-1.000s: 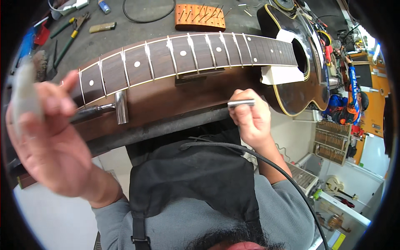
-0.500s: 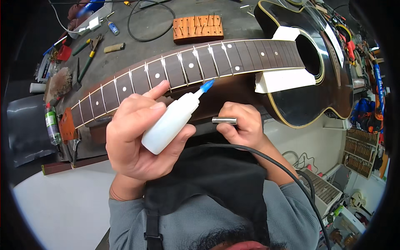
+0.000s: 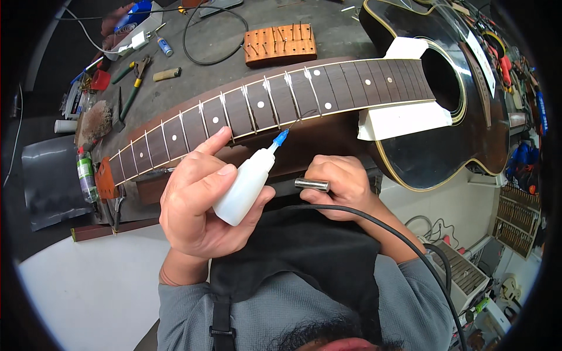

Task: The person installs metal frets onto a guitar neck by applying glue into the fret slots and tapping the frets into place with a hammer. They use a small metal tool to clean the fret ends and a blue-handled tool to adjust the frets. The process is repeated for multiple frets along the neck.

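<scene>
My left hand (image 3: 202, 196) is closed around a white squeeze bottle (image 3: 246, 187) with a blue pointed tip (image 3: 281, 138). The tip sits just off the near edge of the dark fretboard (image 3: 345, 88), which has metal frets and round pale dots. By the tip, a thin dark curved line crosses that edge; what it is I cannot tell. One of my left fingers extends to the fretboard's edge. Close to my body, my right hand (image 3: 342, 178) is closed on a short shiny metal cylinder (image 3: 312, 185). The black guitar body (image 3: 421, 155) lies at the right.
White tape (image 3: 404, 120) covers the guitar top beside the fretboard. Behind the neck stands a wooden block (image 3: 281, 45) with upright pins. Pliers (image 3: 136, 82), a brush (image 3: 93, 124) and a green-labelled bottle (image 3: 86, 175) lie at the left. A black cable (image 3: 374, 217) crosses my right forearm.
The view has shifted slightly. My left hand has drawn the bottle's tip a little back from the fretboard, toward me and leftward along the neck. My right hand still holds the metal cylinder.
</scene>
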Demonstrator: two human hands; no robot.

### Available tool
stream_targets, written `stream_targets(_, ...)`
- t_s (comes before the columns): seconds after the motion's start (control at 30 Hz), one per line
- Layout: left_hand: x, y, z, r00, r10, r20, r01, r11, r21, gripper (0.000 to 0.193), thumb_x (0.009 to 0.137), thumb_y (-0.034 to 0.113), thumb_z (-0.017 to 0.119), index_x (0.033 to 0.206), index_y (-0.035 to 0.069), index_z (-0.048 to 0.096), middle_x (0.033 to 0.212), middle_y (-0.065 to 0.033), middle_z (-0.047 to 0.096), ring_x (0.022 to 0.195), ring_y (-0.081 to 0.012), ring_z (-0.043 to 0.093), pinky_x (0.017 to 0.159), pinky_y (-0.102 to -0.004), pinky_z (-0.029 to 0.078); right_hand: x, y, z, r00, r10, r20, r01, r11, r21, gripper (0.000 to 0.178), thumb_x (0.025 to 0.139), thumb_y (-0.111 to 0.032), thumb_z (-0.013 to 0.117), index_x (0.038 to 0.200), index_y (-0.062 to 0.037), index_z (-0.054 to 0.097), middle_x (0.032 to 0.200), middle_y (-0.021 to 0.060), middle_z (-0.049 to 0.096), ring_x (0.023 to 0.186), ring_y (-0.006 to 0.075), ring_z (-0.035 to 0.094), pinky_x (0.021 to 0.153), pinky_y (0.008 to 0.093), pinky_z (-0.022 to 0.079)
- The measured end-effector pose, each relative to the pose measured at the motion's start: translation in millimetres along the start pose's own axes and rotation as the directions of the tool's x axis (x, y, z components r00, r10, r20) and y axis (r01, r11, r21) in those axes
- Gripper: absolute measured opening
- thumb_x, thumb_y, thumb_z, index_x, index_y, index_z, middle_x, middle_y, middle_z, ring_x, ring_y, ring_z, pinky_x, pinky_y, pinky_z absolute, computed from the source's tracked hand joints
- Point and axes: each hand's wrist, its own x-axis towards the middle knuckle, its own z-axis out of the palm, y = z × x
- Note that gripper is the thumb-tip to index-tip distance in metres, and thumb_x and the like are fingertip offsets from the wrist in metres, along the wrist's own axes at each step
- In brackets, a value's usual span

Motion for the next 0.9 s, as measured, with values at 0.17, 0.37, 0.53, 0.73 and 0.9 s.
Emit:
stream_targets(0.17,1.1,1.6,0.6,1.0,-0.009,0.003,0.009,1.0,0.018,0.05,0.094,0.007,0.09,0.135,0.002,0.061,0.098,-0.0111,0.069,0.089,-0.0194,0.067,0.116,-0.0663,0.054,0.7,-1.0,-0.7,1.0,0.002,0.008,-0.002,1.0,0.007,0.035,0.084,-0.016,0.095,0.098,-0.0021,0.066,0.081,0.0114,0.064,0.066,0.0302,0.066,0.059,0.0403,0.052)
stream_targets(0.37,3.5,3.0,0.3,1.0,0.002,0.023,-0.003,0.999,0.048,0.05,0.094,0.008,0.09,0.134,0.002,0.06,0.097,-0.0104,0.069,0.087,-0.02,0.067,0.114,-0.0684,0.054,2.9,-2.0,-2.7,1.0,0.008,0.022,-0.008,1.0,0.011,0.035,0.083,-0.016,0.095,0.096,-0.0019,0.066,0.08,0.0111,0.064,0.065,0.03,0.065,0.058,0.0395,0.052)
stream_targets(0.53,4.4,5.6,-0.1,1.0,0.009,0.028,-0.011,0.997,0.073,0.05,0.094,0.009,0.091,0.133,0.002,0.061,0.094,-0.0101,0.07,0.083,-0.0204,0.067,0.111,-0.0704,0.056,2.7,-3.8,-2.3,1.0,0.022,0.018,-0.023,1.0,0.008,0.035,0.082,-0.015,0.096,0.096,-0.0015,0.066,0.081,0.0117,0.065,0.066,0.0303,0.066,0.059,0.0398,0.052)
stream_targets(0.73,5.3,7.6,1.1,0.999,0.019,0.028,-0.021,0.996,0.086,0.048,0.094,0.011,0.091,0.132,0.004,0.063,0.093,-0.0101,0.07,0.08,-0.0201,0.066,0.109,-0.0716,0.057,1.8,-2.6,-2.7,1.0,0.021,0.024,-0.021,1.0,0.006,0.036,0.081,-0.015,0.096,0.096,-0.0015,0.066,0.081,0.0119,0.065,0.067,0.0305,0.067,0.059,0.0398,0.053)
stream_targets(0.9,5.9,9.3,0.7,0.999,0.02,0.029,-0.023,0.995,0.097,0.048,0.094,0.012,0.091,0.132,0.003,0.063,0.092,-0.0101,0.07,0.08,-0.0206,0.066,0.109,-0.071,0.057,1.0,-2.1,-2.1,1.0,0.018,0.017,-0.018,1.0,0.002,0.036,0.082,-0.017,0.096,0.096,-0.002,0.066,0.081,0.0115,0.064,0.066,0.0303,0.066,0.059,0.0396,0.052)
